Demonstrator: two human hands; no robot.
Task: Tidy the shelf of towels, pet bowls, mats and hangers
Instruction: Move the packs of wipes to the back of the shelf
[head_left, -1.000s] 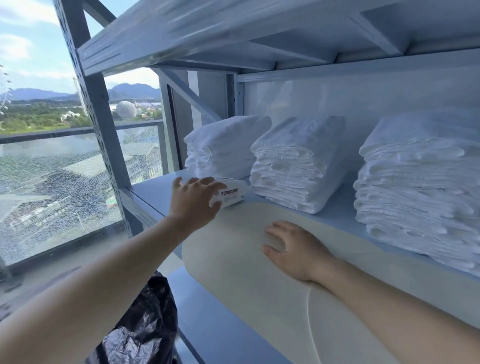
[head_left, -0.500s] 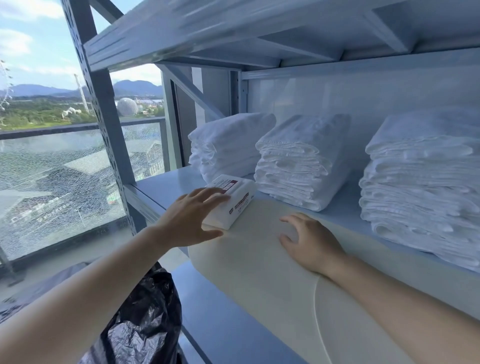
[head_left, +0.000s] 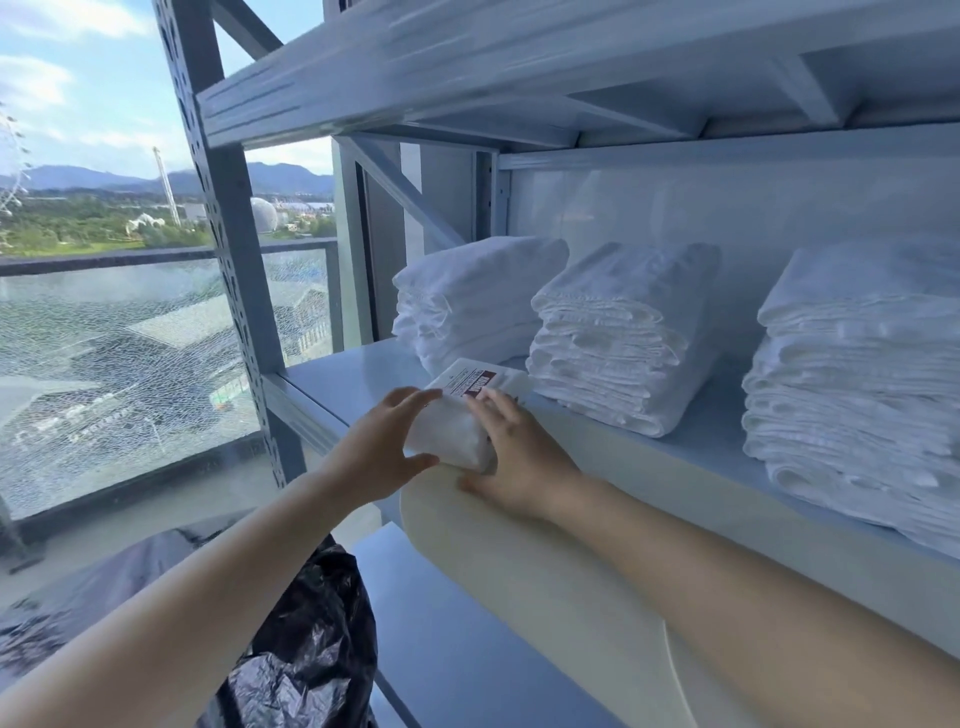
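A small white packet (head_left: 457, 415) with a dark red label lies on a cream mat (head_left: 545, 571) that hangs over the front edge of the blue-grey shelf (head_left: 353, 369). My left hand (head_left: 379, 452) grips the packet's left side, thumb underneath and fingers on top. My right hand (head_left: 514, 457) holds its right side, fingers over the label. Three stacks of folded white towels stand behind on the shelf: the left stack (head_left: 478, 296), the middle stack (head_left: 623, 332) and the right stack (head_left: 857, 384).
A perforated grey upright (head_left: 228, 234) frames the shelf at the left. Another shelf (head_left: 519, 67) runs overhead and a lower shelf (head_left: 447, 639) lies beneath. A black plastic bag (head_left: 306, 649) sits below. A cracked glass railing (head_left: 119, 364) is at the left.
My right hand left the mat and moved left onto the packet. My left hand turned the packet and drew it nearer the shelf edge; both hands now hold it.
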